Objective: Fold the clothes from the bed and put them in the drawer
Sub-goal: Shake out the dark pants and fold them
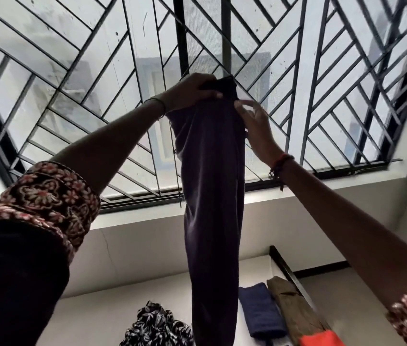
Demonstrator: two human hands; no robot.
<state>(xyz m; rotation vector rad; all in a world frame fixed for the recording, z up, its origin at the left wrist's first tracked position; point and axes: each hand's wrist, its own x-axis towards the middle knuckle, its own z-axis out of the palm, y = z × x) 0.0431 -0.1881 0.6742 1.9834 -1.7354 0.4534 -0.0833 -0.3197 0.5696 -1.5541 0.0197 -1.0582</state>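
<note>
Fingers (209, 94) of the left hand (190, 92) grip the top of the purple pants (212, 196), held high so they hang straight. Spread fingers of the right hand (254, 123) touch the edge, maybe to line it up. Folded clothes (259, 308) lie on the bed (122, 303).

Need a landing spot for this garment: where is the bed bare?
Bare sheet lies left of the patterned garment, toward the wall; a smaller patch lies behind the navy cloth, by the dark frame. The right is crowded: navy cloth, brown cloth and orange cloth side by side. The hanging purple garment hides the middle.
</note>
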